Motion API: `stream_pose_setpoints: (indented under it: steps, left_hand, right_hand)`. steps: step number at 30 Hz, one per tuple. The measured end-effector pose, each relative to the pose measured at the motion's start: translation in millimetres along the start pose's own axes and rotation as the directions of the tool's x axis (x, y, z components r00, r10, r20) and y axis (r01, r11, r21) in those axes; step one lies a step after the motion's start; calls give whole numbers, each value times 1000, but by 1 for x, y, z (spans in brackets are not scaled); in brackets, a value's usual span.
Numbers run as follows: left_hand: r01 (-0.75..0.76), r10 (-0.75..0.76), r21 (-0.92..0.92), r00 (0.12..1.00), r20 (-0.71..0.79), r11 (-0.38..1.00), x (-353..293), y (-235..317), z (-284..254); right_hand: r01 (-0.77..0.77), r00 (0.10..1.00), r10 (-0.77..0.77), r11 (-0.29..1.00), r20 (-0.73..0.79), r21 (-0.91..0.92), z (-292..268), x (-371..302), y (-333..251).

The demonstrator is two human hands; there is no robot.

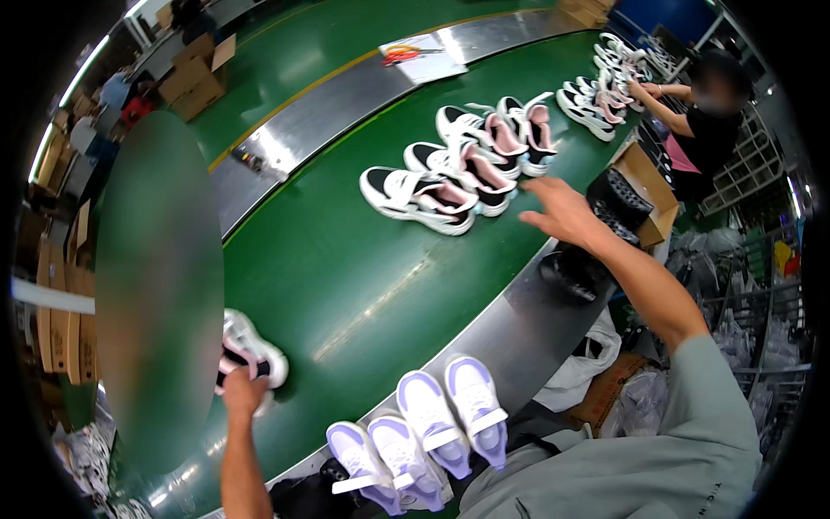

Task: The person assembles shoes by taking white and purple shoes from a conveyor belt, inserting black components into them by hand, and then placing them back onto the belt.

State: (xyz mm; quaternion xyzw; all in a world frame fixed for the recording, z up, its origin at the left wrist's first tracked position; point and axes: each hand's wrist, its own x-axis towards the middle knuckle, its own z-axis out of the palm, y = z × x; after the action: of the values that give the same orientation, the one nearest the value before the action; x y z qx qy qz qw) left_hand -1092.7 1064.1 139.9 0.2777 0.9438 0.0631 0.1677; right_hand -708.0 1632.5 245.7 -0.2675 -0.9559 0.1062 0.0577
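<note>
Shoe at the left hand: a white, black and pink sneaker (270, 356) lies in the lower left of the frame, partly hidden by a blurred patch.
Left hand: the bare left hand (245, 391) is on that sneaker; its fingertips are hidden, so I cannot tell whether they pinch it.
Right hand: the bare right hand (562, 210), right of centre, has thumb and fingers spread, holding nothing, just beside the shoe cluster.
Shoe cluster: white-and-black sneakers with pink linings (458, 160) sit side by side, upper centre.
Worktop: a glossy green surface (372, 298) lies under both.
Near edge: four white-and-lavender strapped sneakers (430, 406), lower centre.
Far strip: red-orange scissors (399, 55) on white paper (439, 67), top centre.
Upper right: a co-worker in a black top (724, 130) reaches toward more sneakers (588, 108).
</note>
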Motion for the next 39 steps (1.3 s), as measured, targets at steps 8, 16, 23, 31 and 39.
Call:
stream_pose_setpoints:
  steps: [8, 16, 23, 31, 39]
  left_hand:
    - [-461, 465, 90, 885, -31, 883, 51, 394, 81]
    - [-566, 564, 87, 824, 50, 820, 125, 461, 34]
    - [-316, 321, -87, 946, 40, 945, -123, 358, -111]
    - [-409, 403, 28, 906, 131, 912, -322, 304, 36]
    - [-452, 405, -208, 884, -233, 867, -237, 313, 105]
  right_hand:
    - [104, 975, -28, 934, 219, -341, 84, 82, 29]
    - [5, 999, -16, 950, -35, -313, 18, 125, 51]
    - [-4, 797, -358, 802, 486, 597, -30, -90, -27]
    - [-131, 803, -214, 846, 556, 516, 81, -251, -159]
    - [112, 950, -231, 882, 212, 459, 98, -163, -159]
